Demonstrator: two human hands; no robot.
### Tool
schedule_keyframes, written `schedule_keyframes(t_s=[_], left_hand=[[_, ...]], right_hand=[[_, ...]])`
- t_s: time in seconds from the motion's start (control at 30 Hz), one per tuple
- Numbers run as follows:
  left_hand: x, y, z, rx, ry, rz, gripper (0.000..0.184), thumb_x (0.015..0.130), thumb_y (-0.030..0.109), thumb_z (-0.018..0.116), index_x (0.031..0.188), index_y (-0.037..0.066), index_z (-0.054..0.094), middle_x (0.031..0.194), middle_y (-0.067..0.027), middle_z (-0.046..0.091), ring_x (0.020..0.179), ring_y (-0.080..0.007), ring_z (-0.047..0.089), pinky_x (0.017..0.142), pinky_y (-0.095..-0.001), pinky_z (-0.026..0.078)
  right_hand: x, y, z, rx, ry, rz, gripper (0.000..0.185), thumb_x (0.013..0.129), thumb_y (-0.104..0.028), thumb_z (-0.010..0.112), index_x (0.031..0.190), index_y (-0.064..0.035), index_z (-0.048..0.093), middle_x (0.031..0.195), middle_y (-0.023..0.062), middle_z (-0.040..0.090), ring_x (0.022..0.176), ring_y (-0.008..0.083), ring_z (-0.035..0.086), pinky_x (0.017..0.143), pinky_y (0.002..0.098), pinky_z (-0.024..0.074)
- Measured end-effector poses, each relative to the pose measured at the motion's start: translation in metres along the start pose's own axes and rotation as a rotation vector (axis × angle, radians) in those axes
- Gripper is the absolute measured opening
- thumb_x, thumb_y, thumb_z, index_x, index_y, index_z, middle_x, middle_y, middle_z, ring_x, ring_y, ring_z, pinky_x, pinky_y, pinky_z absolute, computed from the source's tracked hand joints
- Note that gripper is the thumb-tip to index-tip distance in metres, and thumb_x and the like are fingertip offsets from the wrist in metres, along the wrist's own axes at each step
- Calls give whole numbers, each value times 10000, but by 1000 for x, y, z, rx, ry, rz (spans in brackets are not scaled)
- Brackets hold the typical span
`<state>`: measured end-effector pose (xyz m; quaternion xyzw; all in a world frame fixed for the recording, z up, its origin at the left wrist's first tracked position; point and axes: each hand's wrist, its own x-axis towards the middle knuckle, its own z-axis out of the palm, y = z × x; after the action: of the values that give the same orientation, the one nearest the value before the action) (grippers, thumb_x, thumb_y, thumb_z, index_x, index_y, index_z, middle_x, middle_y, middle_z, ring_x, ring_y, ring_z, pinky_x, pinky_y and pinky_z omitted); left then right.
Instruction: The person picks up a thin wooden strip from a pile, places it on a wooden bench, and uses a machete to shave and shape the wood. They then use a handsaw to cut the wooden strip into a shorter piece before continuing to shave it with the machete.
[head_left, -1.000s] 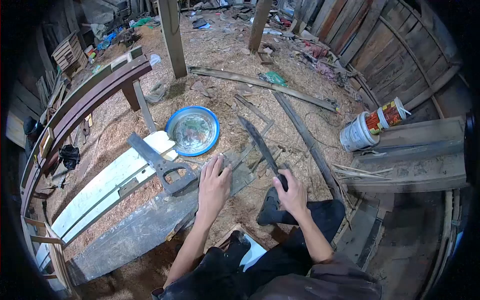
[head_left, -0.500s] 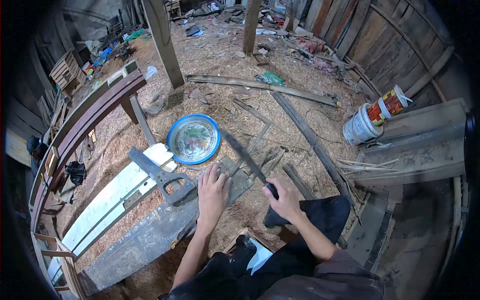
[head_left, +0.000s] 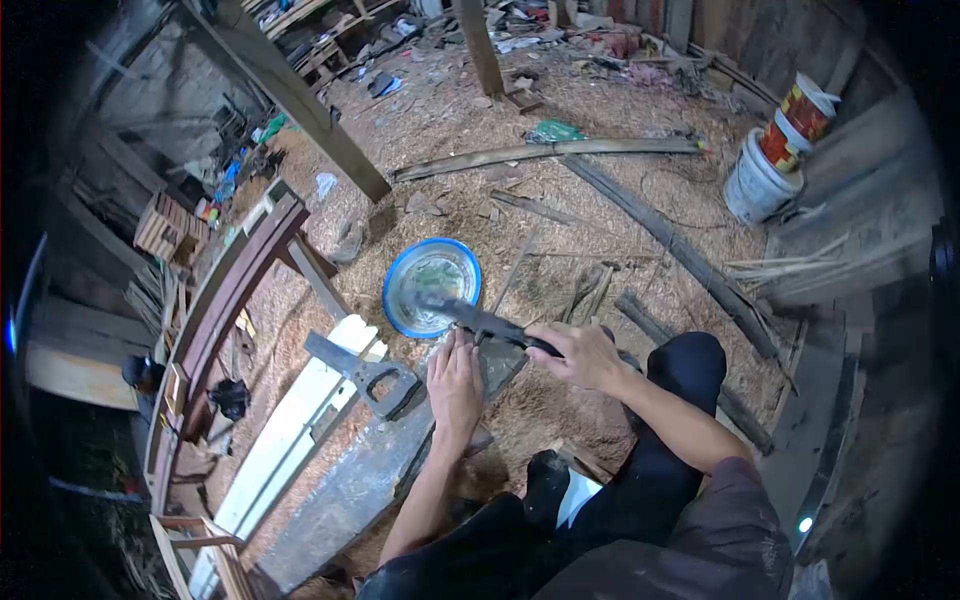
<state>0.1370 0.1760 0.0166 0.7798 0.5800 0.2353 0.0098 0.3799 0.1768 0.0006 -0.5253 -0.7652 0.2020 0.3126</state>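
My right hand (head_left: 580, 357) is wrapped round the black handle of a long dark blade (head_left: 475, 318), which points left over the near rim of a blue-rimmed metal basin (head_left: 391, 306). My left hand (head_left: 455, 385) is close to the blade, at the far end of a grey board (head_left: 350, 500). Its fingers are pressed together on something small and dark that I cannot make out. A handsaw (head_left: 365, 374) lies to the left of my left hand, across a white curved plank (head_left: 285, 425) and the board.
A curved wooden frame (head_left: 225, 315) stands at the left, with a person (head_left: 143, 375) beyond it. A wooden post (head_left: 310, 115) rises behind the basin. Stacked buckets (head_left: 765, 180) stand at the right. Long beams (head_left: 680, 250) lie on the shavings-covered floor.
The view has turned and tilted. My right hand has moved left and the blade has swung from pointing up and away to lying nearly level beside my left hand, which stays near the board's end.
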Motion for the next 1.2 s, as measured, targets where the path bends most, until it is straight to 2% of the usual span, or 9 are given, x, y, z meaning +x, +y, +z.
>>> schedule_keyframes(t_s=[0.17, 0.2, 0.37, 0.43, 0.63, 0.87, 1.03, 1.1, 1.2], left_hand=[[1, -1, 7, -17, 23, 60, 228, 1038, 110, 589, 1170, -52, 681, 1347, -236, 679, 1283, -396, 624, 1059, -503, 490], [0, -1, 7, -21, 39, 57, 222, 1037, 104, 590, 1154, -57, 688, 1339, -236, 684, 1275, -396, 629, 1061, -499, 491], [0, 5, 5, -32, 72, 3, 225, 1036, 101, 597, 1137, -73, 700, 1326, -239, 691, 1257, -397, 640, 1060, -492, 495], [0, 0, 5, -3, 51, 65, 339, 1047, 108, 597, 1323, -84, 639, 1274, -292, 688, 1194, -430, 656, 1033, -491, 517], [0, 5, 7, -24, 72, -18, 275, 1048, 135, 599, 1220, -65, 678, 1278, -216, 714, 1248, -380, 637, 1051, -480, 502], [0, 3, 4, -33, 76, 3, 314, 1032, 128, 620, 1291, -46, 658, 1271, -210, 718, 1253, -374, 637, 1042, -474, 502], [3, 6, 4, -45, 91, -2, 298, 1028, 126, 628, 1272, -43, 659, 1265, -207, 720, 1260, -371, 636, 1043, -481, 500], [4, 2, 5, -34, 71, 29, 291, 1027, 125, 631, 1264, -42, 660, 1265, -206, 720, 1261, -369, 636, 1041, -482, 500], [1, 1, 5, -35, 54, -1, 284, 1022, 127, 640, 1253, -35, 664, 1293, -201, 708, 1271, -361, 632, 1043, -483, 498]], right_hand=[[6, 5, -5, -108, -53, -23, 361, 1008, -457, 666, 1228, -180, 736, 936, 119, 759, 640, 310, 716, 556, 417, 554], [5, 12, 4, -34, 24, -108, 453, 1038, -513, 587, 1297, -158, 701, 893, 196, 722, 572, 297, 698, 492, 412, 544], [5, 18, 4, -84, 0, -130, 436, 1037, -504, 595, 1259, -155, 732, 883, 168, 729, 550, 289, 693, 456, 402, 533], [17, 24, -11, -200, 0, -284, 438, 1036, -498, 602, 1276, -157, 734, 885, 138, 739, 546, 291, 693, 453, 394, 532], [12, 34, 6, -106, 103, -194, 449, 1057, -525, 552, 1241, -160, 737, 823, 135, 734, 517, 271, 678, 429, 397, 526], [30, 56, 3, -131, 194, -222, 422, 1082, -511, 520, 1263, -179, 706, 694, 54, 661, 401, 132, 493, 323, 299, 391], [25, 51, 12, -56, 142, -265, 485, 1075, -541, 520, 1312, -141, 658, 724, 75, 681, 387, 108, 428, 305, 294, 343], [23, 44, 8, -267, 156, -438, 528, 1060, -579, 523, 1296, -127, 658, 682, 64, 664, 383, 105, 428, 314, 293, 354], [35, 59, 3, -151, 73, -231, 529, 1055, -614, 503, 1092, -103, 640, 647, 34, 647, 373, 111, 397, 321, 281, 329]])
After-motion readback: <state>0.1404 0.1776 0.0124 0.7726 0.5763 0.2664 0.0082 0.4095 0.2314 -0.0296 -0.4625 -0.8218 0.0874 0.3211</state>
